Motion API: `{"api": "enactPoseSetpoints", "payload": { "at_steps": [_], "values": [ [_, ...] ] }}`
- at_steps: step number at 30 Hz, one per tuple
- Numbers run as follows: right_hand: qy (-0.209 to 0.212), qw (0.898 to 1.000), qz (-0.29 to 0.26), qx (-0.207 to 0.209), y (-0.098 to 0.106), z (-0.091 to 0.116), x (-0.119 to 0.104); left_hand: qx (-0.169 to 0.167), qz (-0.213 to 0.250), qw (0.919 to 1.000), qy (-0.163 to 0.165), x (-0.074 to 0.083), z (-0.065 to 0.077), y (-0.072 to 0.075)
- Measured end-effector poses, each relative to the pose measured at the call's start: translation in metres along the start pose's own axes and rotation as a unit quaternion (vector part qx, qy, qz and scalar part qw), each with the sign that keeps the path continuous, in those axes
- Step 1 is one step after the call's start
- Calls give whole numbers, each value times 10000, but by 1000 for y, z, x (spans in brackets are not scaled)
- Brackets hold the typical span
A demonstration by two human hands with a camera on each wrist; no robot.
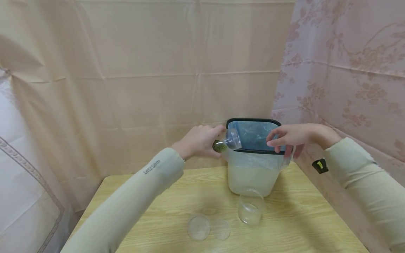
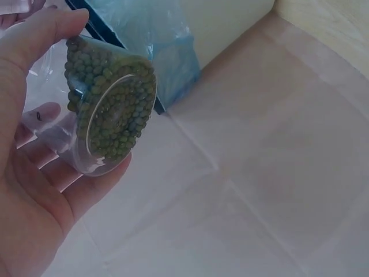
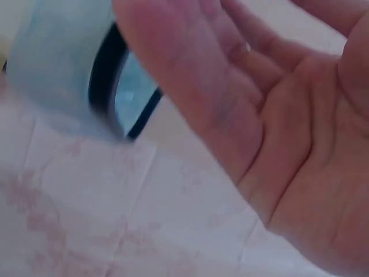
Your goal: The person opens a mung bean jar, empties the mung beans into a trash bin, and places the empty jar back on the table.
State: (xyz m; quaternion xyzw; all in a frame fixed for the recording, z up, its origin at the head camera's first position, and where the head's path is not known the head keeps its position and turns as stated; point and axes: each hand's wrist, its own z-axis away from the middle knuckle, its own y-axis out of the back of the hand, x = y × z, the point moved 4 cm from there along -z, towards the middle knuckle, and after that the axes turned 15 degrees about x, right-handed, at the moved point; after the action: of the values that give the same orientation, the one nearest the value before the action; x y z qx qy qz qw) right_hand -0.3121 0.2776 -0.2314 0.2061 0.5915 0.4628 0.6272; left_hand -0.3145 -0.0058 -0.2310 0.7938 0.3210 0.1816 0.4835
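Observation:
My left hand (image 1: 202, 142) grips a clear plastic jar (image 1: 232, 139) by its side. It is tilted, its mouth toward the bin. Green beans (image 2: 118, 107), which look like mung beans, lie at its base end in the left wrist view. A whitish bin (image 1: 253, 175) with a black rim and a blue plastic bag (image 1: 256, 135) as liner stands beside the jar. Over the bin's right rim hangs my right hand (image 1: 292, 137), fingers loosely bent and holding nothing. Its palm fills much of the right wrist view; whether it touches the rim I cannot tell.
A second clear jar (image 1: 251, 209) stands on the wooden table (image 1: 152, 211) in front of the bin. To its left lie two round clear lids (image 1: 199, 227), side by side. Beige cloth (image 1: 142, 70) hangs behind, and flowered pink cloth (image 1: 354, 80) on the right.

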Motion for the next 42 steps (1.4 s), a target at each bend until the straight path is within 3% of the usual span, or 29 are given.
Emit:
{"api": "enactPoseSetpoints", "payload": {
  "at_steps": [7, 12, 18, 21, 28, 42],
  "values": [
    [-183, 9947, 533, 861, 23, -11, 22, 25, -139, 9998, 117, -3, -17, -1],
    [-543, 9867, 773, 1323, 27, -23, 37, 79, -255, 9994, 203, -4, -28, -5],
    [-818, 9873, 727, 1153, 21, -26, 53, 201, -454, 9988, 49, 0, -39, -15],
    [-840, 9862, 628, 1284, 20, -25, 58, 255, -558, 9981, -18, 1, -43, -20],
    [-725, 9859, 635, 1365, 10, -27, 54, 182, -923, 9956, -39, -4, -45, -31],
    [-709, 9848, 851, 1335, 9, -36, 53, -107, -1154, 9932, 130, -6, -48, -36]
  ]
}}
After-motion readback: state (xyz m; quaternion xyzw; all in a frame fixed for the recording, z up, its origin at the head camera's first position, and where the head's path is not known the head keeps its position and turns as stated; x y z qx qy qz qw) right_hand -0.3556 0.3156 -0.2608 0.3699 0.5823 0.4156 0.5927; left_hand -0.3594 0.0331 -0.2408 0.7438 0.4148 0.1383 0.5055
